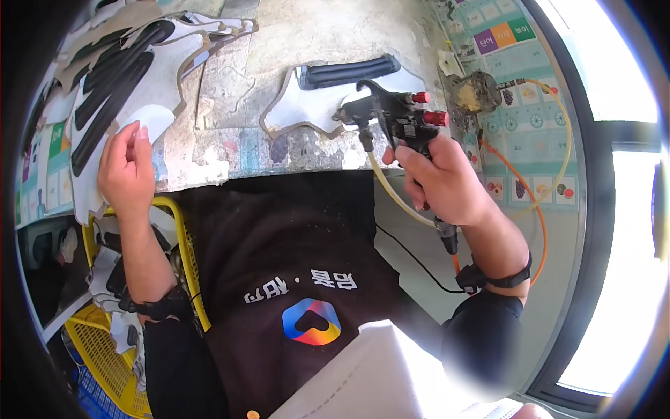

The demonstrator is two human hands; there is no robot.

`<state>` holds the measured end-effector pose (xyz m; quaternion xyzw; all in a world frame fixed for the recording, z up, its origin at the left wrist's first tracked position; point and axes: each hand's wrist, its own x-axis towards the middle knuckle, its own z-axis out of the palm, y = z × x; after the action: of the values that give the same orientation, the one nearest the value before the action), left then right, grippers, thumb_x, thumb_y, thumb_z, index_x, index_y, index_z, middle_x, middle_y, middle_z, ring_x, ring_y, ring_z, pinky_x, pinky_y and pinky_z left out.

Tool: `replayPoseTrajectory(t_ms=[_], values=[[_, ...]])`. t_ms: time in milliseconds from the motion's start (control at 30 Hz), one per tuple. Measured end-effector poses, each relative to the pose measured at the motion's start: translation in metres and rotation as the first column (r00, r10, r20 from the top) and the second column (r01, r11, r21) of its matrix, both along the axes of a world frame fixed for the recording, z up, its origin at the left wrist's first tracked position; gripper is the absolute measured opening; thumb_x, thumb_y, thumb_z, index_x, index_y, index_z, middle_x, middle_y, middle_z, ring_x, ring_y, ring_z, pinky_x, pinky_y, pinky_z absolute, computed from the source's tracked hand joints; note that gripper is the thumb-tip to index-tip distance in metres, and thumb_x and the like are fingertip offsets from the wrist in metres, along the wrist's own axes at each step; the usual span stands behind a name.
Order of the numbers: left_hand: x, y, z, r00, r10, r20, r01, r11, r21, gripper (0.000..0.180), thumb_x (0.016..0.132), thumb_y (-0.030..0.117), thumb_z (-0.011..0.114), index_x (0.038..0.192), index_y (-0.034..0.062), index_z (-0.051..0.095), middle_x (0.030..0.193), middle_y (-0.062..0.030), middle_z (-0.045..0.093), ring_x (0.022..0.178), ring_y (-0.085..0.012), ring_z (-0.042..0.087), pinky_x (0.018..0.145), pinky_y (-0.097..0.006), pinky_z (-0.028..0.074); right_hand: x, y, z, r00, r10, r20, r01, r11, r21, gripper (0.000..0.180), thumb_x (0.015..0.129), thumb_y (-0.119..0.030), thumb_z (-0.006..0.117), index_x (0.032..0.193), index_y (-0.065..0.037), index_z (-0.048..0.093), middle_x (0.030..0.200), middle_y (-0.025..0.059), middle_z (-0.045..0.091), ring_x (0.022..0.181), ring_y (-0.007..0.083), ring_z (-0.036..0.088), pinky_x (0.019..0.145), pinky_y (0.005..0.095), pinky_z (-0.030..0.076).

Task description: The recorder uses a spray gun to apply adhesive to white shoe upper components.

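Observation:
My right hand is wrapped round the grip of a black spray gun with red knobs, its nozzle pointing left. Just beyond the nozzle, a flat shaped piece, pale with a black padded strip along its far edge, lies on the worktable. At the left, my left hand rests against a pile of similar pieces with long black strips. Its fingers are loosely stretched and close together, with the tips beside a white rounded part; I see nothing clasped in them.
A stained worktable spans the far side. A yellow hose and an orange hose loop at the right, near a residue-caked container. Yellow baskets with more pieces stand below left. A window frame borders the right.

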<state>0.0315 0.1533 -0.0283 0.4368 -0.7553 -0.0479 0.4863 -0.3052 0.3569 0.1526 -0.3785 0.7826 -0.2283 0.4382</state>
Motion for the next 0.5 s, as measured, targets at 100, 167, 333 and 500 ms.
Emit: replayPoseTrajectory(t_ms=[100,167,333,500], values=[[0.001,0.002,0.001,1.000,0.004,0.010,-0.004,1.000,-0.003,0.014,0.094,0.013,0.071,0.103,0.0029,0.074,0.079,-0.0056,0.066,0.065,-0.0153,0.060,0.060,-0.028,0.049,-0.005,0.010,0.003,0.997,-0.031,-0.073,0.035,0.998,0.060,0.020,0.104,-0.015,0.052,0.102,0.003,0.062,0.080,0.0031,0.060,0.050,0.0063,0.048,0.046,0.0240,0.041],[0.000,-0.001,0.003,1.000,-0.001,0.017,0.001,1.000,0.003,0.014,0.094,0.013,0.071,0.103,0.0029,0.074,0.079,-0.0057,0.066,0.065,-0.0155,0.060,0.060,-0.028,0.049,-0.012,0.028,0.001,0.994,-0.113,-0.011,0.112,0.990,-0.082,0.021,0.104,-0.014,0.051,0.102,0.003,0.062,0.077,0.0031,0.060,0.050,0.0063,0.048,0.046,0.0237,0.042],[0.006,-0.001,-0.003,0.999,0.024,0.046,-0.027,0.997,0.067,0.016,0.096,0.015,0.069,0.107,0.0034,0.074,0.087,-0.0063,0.069,0.071,-0.0140,0.064,0.067,-0.027,0.051,-0.014,0.045,0.009,0.993,-0.114,-0.001,0.114,0.993,-0.043,0.016,0.103,-0.013,0.051,0.109,-0.003,0.062,0.065,-0.0061,0.049,0.048,0.0023,0.042,0.047,0.0227,0.033],[0.003,-0.003,-0.001,0.999,0.017,0.027,-0.018,0.999,0.037,0.016,0.095,0.016,0.070,0.105,0.0037,0.074,0.084,-0.0064,0.069,0.070,-0.0163,0.064,0.065,-0.029,0.051,-0.005,0.031,0.002,0.996,-0.082,-0.023,0.081,0.996,-0.049,0.019,0.104,-0.013,0.051,0.108,0.003,0.061,0.084,0.0042,0.065,0.050,0.0061,0.047,0.046,0.0232,0.039]])
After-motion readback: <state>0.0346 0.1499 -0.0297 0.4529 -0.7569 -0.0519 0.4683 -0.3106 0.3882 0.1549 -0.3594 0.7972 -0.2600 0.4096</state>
